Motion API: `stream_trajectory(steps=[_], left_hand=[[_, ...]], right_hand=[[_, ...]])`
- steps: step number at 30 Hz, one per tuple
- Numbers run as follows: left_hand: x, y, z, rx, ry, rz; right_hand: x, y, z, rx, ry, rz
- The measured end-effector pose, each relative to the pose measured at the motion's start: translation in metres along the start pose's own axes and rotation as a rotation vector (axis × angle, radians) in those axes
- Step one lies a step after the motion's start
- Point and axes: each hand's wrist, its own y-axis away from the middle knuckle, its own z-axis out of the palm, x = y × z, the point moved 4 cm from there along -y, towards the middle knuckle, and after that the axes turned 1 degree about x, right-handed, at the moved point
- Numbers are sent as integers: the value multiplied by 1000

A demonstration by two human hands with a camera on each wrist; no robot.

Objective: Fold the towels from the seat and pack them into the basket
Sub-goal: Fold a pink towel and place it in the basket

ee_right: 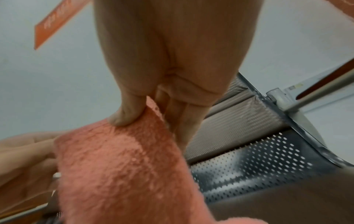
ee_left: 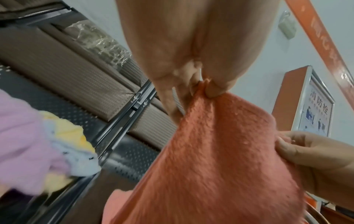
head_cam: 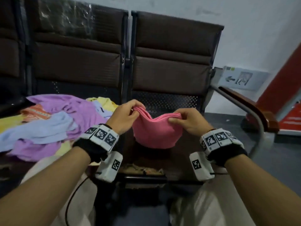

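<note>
Held up over the front part of the right-hand seat (head_cam: 164, 101): a pink towel (head_cam: 154, 129), already doubled into several layers. Pinched at one top corner by the left hand (head_cam: 125, 116), thumb against fingers, and at the other by the right hand (head_cam: 189, 119). Sagged in the middle between the two grips, so judged soft, light and limp; fluffy pile, unlikely to slip. Best taken at the layered corners, all edges caught together. Loose towels (head_cam: 48, 124) heaped on the left seat. No basket seen.
</note>
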Motion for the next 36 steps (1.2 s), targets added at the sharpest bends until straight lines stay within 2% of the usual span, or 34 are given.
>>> stream_trajectory(steps=[3,6,8,12,18,20,22,24,26,27,30,33,34,36], left_hand=[[-25,30,24,-158,71,-44],[-42,48,43,-322,36,-56],[-51,48,51,-378,3,-95],[-71,22,59,-349,-35,-179],[-106,-32,74,-270,11,-307],[-122,-42,83,-270,-16,-356],[-136,-43,95,-280,-99,-374],[-148,-39,107,-298,-226,-333],[-152,-37,112,-305,-270,-313],[-152,-37,112,-308,-269,-311],[-145,-35,105,-297,-261,-294],[-126,-21,94,-259,-295,-196],[-117,-13,93,-277,-298,-146],[-97,3,96,-382,-249,-64]], right_hand=[[18,26,17,-97,16,66],[34,35,29,-172,24,115],[49,34,38,-210,39,166],[89,19,43,-111,72,320],[123,-27,52,-52,-39,462],[131,-38,57,-67,41,508],[138,-40,60,-115,253,565],[136,-39,64,-145,494,518],[121,-36,69,-151,511,358],[113,-32,72,-207,469,283],[95,-14,81,-561,409,190],[92,9,92,-800,602,184],[92,15,96,-823,695,177],[89,20,104,-763,807,146]])
